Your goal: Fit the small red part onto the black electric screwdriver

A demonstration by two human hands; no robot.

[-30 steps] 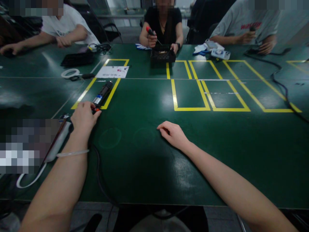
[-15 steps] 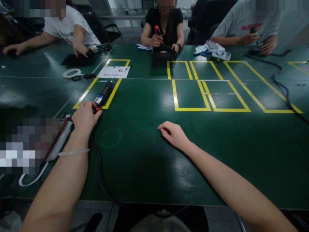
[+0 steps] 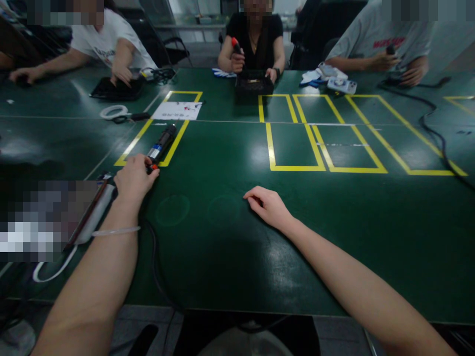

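My left hand (image 3: 134,179) is closed around the near end of a black cylindrical tool (image 3: 162,142) with a blue-and-white label. An orange-red part (image 3: 152,168) shows at its fingertips; the palm hides the rest of that end. The tool lies slanted inside a yellow tape outline (image 3: 176,143), its far end pointing away from me. From beneath my left wrist a black cable (image 3: 156,262) runs to the table's near edge. My right hand (image 3: 269,205) rests on the green table (image 3: 230,257), fingers curled and thumb near the index finger. Nothing shows in it.
Yellow tape outlines (image 3: 297,168) mark the table on the right. A white card (image 3: 178,111), a tape roll (image 3: 114,112) and scissors (image 3: 139,116) lie beyond my left hand. A power strip (image 3: 96,215) lies left. Three people sit opposite, one with a black tray (image 3: 254,84).
My hands and the tool hold nearly the same place; the view has shifted slightly. The person opposite in the middle has moved their red-tipped tool a little.
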